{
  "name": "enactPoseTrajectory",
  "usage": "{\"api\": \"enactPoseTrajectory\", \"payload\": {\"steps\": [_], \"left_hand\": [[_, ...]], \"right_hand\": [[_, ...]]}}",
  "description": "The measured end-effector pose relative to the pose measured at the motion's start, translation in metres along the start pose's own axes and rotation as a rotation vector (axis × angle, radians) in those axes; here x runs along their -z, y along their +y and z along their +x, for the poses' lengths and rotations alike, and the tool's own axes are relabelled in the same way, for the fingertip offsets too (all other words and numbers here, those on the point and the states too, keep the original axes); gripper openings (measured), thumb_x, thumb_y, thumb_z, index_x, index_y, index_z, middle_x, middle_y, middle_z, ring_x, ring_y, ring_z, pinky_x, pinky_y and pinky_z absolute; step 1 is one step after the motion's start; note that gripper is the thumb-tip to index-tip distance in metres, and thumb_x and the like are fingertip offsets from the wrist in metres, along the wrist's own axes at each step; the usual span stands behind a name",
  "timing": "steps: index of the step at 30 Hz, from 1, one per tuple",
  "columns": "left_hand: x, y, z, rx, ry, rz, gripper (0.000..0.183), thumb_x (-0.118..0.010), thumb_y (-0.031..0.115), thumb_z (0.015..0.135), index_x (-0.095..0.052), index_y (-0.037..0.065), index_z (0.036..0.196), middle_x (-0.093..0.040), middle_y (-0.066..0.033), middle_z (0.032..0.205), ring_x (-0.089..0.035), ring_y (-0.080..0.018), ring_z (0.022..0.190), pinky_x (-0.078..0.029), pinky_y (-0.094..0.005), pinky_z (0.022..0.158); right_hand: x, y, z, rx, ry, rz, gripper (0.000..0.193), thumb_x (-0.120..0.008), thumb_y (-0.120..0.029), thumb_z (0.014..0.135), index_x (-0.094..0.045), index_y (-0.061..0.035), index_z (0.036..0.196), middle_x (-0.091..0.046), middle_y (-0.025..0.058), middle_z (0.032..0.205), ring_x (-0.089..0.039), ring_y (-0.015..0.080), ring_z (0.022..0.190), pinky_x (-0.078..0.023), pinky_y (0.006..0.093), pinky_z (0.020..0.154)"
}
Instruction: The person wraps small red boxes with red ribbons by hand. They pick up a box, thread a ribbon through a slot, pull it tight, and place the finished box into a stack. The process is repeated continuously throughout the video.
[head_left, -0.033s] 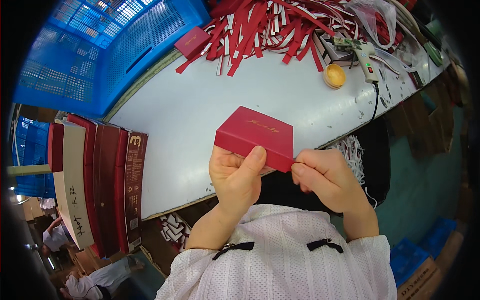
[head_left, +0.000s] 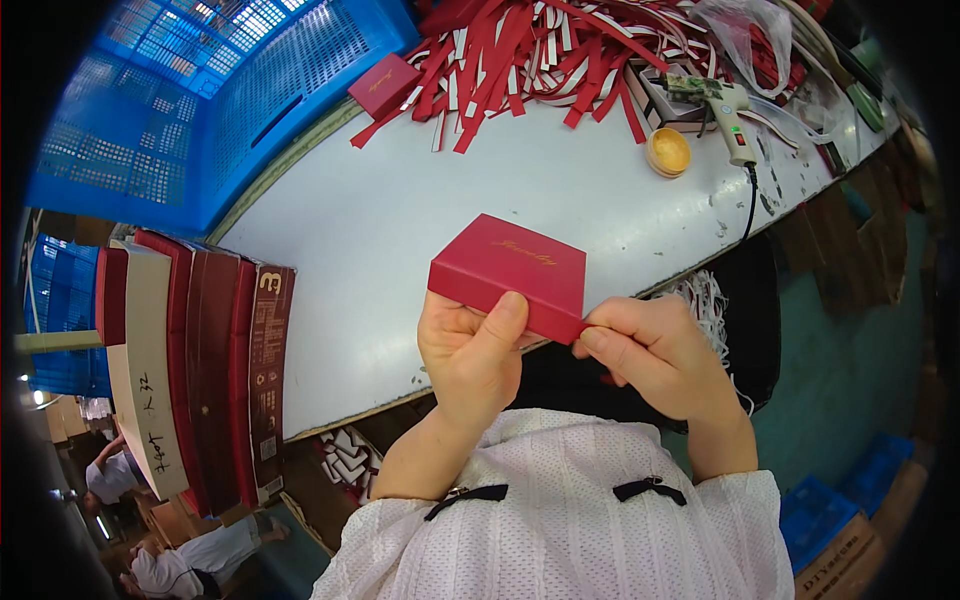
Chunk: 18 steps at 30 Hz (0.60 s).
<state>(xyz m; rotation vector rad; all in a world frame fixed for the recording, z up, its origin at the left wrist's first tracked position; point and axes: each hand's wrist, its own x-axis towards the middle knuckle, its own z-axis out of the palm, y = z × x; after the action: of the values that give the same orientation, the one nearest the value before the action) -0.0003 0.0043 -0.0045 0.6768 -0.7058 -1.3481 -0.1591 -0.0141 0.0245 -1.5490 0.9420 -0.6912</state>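
A flat red gift box (head_left: pixel 515 262) with gold lettering on its lid is held up, tilted, over the near edge of the white table. My left hand (head_left: pixel 470 345) grips it from the left, thumb pressed on the near side and the fingers underneath. At the near right corner, the thumb and forefinger of my right hand (head_left: pixel 645 350) are pinched together on the box. Whether anything small sits between those fingertips is hidden. The box appears closed; its underside is out of sight.
Red and white ribbons (head_left: pixel 540 70) heap at the table's (head_left: pixel 340 300) far side, near another red box (head_left: pixel 385 87). A glue gun (head_left: pixel 735 120) with a black cord lies beside a round yellow-filled container (head_left: pixel 668 153). Left are a blue crate (head_left: pixel 200 160) and stacked cartons (head_left: pixel 215 370); people sit beyond.
My right hand has shifted very slightly left, closer against the box's corner. My left hand and the box stay almost where they were.
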Motion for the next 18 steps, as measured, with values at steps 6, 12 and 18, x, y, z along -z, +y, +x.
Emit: {"api": "enactPoseTrajectory", "payload": {"steps": [6, 12, 18], "left_hand": [[0.018, 0.014, 0.006, 0.164, 0.165, -0.589, 0.022, -0.043, 0.014, 0.084, -0.045, -0.003, 0.097, -0.053, -0.0162, 0.095, -0.056, -0.0246, 0.086, -0.05, -0.0359, 0.073], [0.026, 0.012, -0.002, 0.306, 0.097, -0.825, 0.023, -0.042, 0.016, 0.084, -0.046, -0.003, 0.098, -0.053, -0.0156, 0.097, -0.055, -0.0252, 0.089, -0.051, -0.0368, 0.072], [0.033, -0.009, -0.003, 0.222, 0.004, -0.729, 0.027, -0.046, 0.021, 0.083, -0.045, 0.003, 0.103, -0.051, -0.0106, 0.101, -0.051, -0.0225, 0.097, -0.046, -0.0355, 0.078]], "right_hand": [[0.018, 0.02, -0.003, 0.073, 0.243, 0.037, 0.018, -0.053, 0.001, 0.073, -0.058, -0.0012, 0.09, -0.052, 0.0012, 0.057, -0.046, 0.0044, 0.047, -0.036, 0.0169, 0.044], [0.01, 0.022, 0.007, 0.167, 0.264, 0.059, 0.018, -0.052, 0.0, 0.075, -0.057, -0.0014, 0.092, -0.053, 0.002, 0.06, -0.047, 0.0052, 0.049, -0.037, 0.0175, 0.045], [-0.001, 0.012, 0.001, 0.114, 0.276, 0.03, 0.02, -0.053, 0.0, 0.074, -0.056, -0.0007, 0.094, -0.057, 0.0052, 0.069, -0.05, 0.0073, 0.051, -0.04, 0.0194, 0.049]]}}
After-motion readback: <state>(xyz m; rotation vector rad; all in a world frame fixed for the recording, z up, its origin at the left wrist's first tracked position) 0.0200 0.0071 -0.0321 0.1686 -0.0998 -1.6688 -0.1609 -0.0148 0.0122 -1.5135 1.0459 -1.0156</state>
